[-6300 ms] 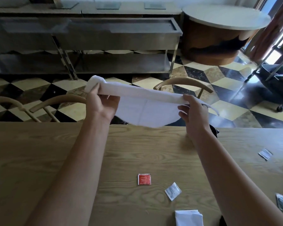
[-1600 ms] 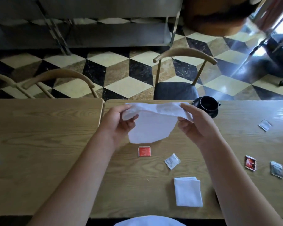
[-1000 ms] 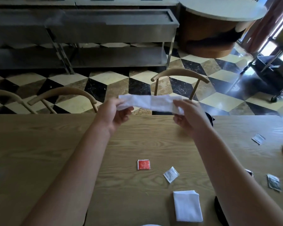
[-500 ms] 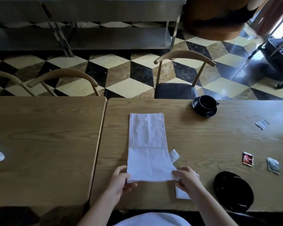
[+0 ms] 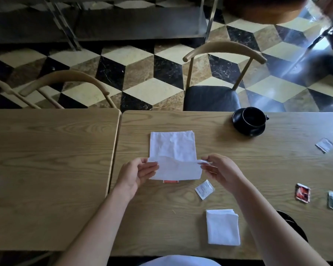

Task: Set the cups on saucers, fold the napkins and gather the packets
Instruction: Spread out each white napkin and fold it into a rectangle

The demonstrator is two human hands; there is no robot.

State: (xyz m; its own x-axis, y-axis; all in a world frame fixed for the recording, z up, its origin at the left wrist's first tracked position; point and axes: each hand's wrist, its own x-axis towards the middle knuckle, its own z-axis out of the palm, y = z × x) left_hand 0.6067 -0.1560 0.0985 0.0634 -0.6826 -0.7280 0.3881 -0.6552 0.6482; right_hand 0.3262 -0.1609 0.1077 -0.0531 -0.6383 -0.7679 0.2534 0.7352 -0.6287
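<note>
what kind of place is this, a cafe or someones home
Probably a cafe or restaurant: two wooden tables pushed together with matching chairs, a black cup on a saucer, scattered condiment packets, and a metal serving counter behind.

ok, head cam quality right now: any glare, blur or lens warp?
Head view: dim overall; glare on the floor top right; top-right corner smeared; wide-angle bowing along the table edge; napkin bright but its creases show; both hands, left hand and right hand, are sharp.
</note>
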